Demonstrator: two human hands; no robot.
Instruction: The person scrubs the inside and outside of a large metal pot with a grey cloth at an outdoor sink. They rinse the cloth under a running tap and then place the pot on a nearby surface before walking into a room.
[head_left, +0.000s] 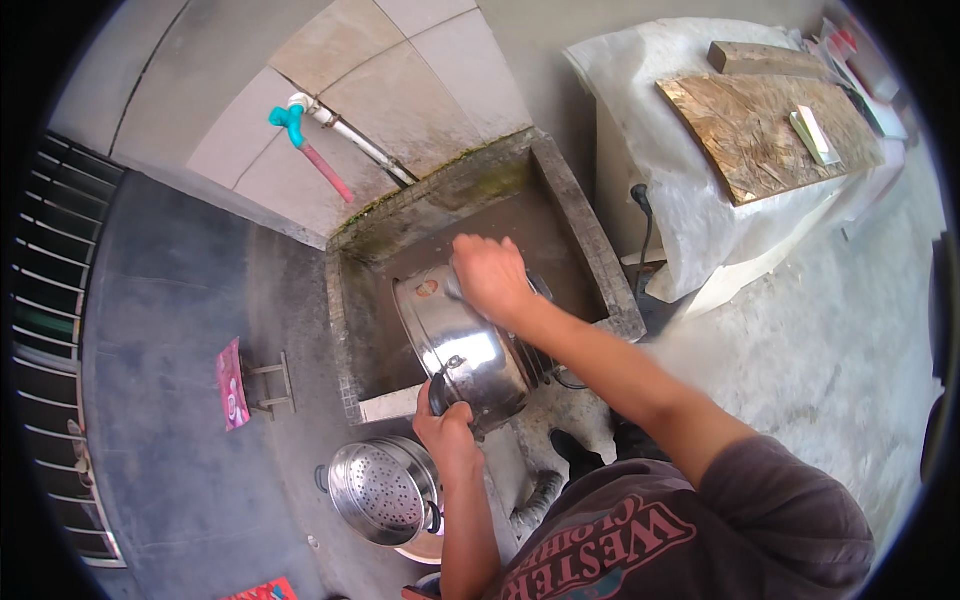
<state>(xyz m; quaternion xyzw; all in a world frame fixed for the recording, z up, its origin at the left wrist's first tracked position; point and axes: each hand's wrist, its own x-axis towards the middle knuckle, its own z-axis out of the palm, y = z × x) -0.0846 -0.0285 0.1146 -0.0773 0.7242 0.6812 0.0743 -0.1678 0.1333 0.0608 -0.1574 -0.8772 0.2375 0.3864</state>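
A shiny stainless steel pot (469, 345) is tipped on its side over the near edge of a concrete sink (589, 225). My left hand (450, 427) grips its black side handle (438, 394). On the pot's upper side wall, beside an orange sticker (427, 288), rests my right hand (487, 274), closed around a greyish thing that is mostly hidden; its kind cannot be told. Brownish water or a wet, dirty bottom shows inside the sink. Below the sink, left of my left forearm, a steel steamer basket (375, 491) with a perforated bottom stands on the floor.
A teal tap (289, 120) with a pink hose (326, 174) sticks out from the tiled wall. At the right, a plastic-covered table (652, 150) bears a wooden board (757, 135). A small stool (281, 382) and a pink packet (234, 384) are at the left.
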